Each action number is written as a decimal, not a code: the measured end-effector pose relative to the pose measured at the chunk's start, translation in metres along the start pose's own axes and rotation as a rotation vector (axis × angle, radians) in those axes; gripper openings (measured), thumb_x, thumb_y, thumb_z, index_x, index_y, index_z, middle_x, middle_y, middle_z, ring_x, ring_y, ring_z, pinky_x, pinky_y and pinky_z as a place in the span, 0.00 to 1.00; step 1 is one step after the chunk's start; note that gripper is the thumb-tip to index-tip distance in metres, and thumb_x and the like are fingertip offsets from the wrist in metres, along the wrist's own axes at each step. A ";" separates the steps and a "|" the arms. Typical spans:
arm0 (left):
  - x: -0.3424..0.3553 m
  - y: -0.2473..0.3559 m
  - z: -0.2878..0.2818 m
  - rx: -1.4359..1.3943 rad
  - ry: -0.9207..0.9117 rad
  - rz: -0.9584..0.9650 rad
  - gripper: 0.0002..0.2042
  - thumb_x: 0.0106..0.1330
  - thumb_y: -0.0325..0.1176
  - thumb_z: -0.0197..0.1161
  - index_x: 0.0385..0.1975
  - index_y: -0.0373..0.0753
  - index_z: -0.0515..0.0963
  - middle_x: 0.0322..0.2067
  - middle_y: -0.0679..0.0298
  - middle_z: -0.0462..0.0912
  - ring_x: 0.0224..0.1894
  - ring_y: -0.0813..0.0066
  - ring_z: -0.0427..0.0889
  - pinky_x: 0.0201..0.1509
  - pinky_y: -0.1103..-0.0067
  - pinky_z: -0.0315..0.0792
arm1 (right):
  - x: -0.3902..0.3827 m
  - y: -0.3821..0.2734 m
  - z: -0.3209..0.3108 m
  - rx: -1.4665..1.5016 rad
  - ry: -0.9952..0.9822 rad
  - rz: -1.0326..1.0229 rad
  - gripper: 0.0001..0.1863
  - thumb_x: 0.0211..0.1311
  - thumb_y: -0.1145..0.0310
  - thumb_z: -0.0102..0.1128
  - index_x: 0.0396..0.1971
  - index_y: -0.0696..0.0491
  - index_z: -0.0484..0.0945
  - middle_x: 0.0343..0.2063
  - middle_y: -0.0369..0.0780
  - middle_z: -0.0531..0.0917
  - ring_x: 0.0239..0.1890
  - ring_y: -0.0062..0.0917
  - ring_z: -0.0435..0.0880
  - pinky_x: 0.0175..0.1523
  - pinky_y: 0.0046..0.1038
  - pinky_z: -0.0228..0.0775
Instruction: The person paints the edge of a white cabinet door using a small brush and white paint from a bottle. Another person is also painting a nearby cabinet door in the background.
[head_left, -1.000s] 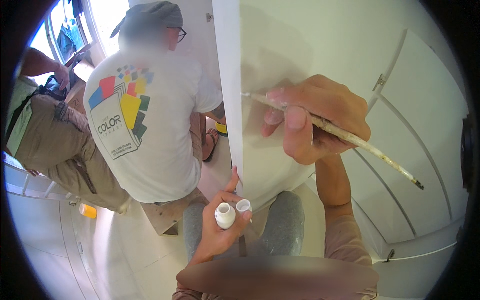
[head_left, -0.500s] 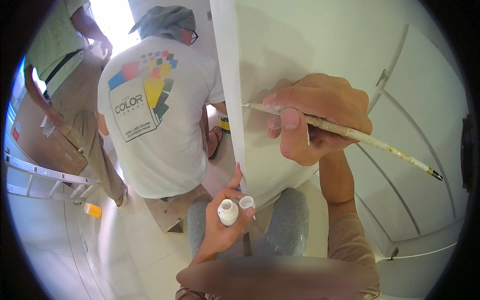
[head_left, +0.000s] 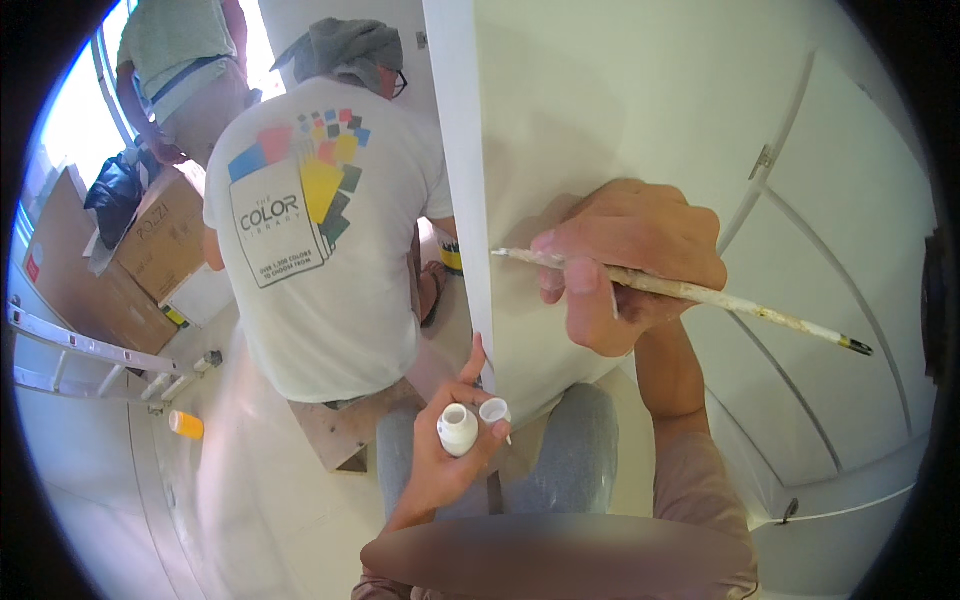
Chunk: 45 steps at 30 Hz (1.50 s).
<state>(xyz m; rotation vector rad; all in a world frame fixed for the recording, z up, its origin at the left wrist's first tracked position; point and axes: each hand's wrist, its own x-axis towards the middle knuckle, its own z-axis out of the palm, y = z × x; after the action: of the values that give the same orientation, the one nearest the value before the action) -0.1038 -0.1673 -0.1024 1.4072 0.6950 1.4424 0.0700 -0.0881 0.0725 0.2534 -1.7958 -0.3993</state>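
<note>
A thin paintbrush (head_left: 760, 309), its handle smeared with pale paint, lies pinched in my right hand (head_left: 650, 265). Its tip points left and meets the edge of a white panel (head_left: 472, 200), or nearly so; I cannot tell if they touch. Whitish paint marks my right thumb and fingers. Lower down, my left hand (head_left: 440, 475) grips a small uncapped white bottle (head_left: 458, 436) together with a small white cap (head_left: 494, 411), held hollow side up. One left finger stretches up against the panel's lower edge.
A co-worker in a white shirt (head_left: 320, 330) crouches close on the left, near a paint can (head_left: 451, 255). Another person (head_left: 195, 90) stands farther back by cardboard boxes (head_left: 160, 235). A ladder (head_left: 90, 350) and an orange cup (head_left: 186, 424) are at the left. White cabinet doors (head_left: 780, 350) stand right.
My right hand has moved down along the panel edge with the brush. My left hand stays with the bottle and cap. The person farther back has moved away from the boxes.
</note>
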 end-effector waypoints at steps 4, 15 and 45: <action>0.001 0.007 0.002 -0.006 -0.002 -0.080 0.08 0.60 0.22 0.65 0.36 0.35 0.72 0.55 0.37 0.74 0.73 0.56 0.50 0.66 0.72 0.54 | 0.017 0.005 -0.001 0.054 0.098 0.034 0.08 0.62 0.78 0.52 0.31 0.68 0.77 0.18 0.46 0.80 0.12 0.25 0.80 0.15 0.22 0.72; 0.029 0.012 0.005 -0.019 -0.006 -0.111 0.09 0.59 0.21 0.64 0.36 0.36 0.71 0.62 0.30 0.61 0.73 0.58 0.51 0.65 0.74 0.55 | 0.062 0.057 -0.016 0.134 0.134 0.076 0.08 0.64 0.79 0.51 0.34 0.69 0.77 0.19 0.46 0.80 0.13 0.26 0.80 0.15 0.22 0.71; 0.168 -0.028 0.056 0.022 0.093 -0.281 0.09 0.60 0.23 0.65 0.37 0.35 0.72 0.61 0.29 0.62 0.73 0.58 0.49 0.69 0.72 0.49 | -0.054 0.207 -0.061 0.210 0.235 0.277 0.06 0.61 0.79 0.54 0.29 0.66 0.79 0.15 0.44 0.80 0.13 0.25 0.82 0.15 0.19 0.69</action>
<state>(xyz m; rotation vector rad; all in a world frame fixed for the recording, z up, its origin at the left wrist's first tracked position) -0.0205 -0.0176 -0.0494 1.2101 0.9306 1.2866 0.1500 0.1136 0.1205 0.1851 -1.6118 0.0168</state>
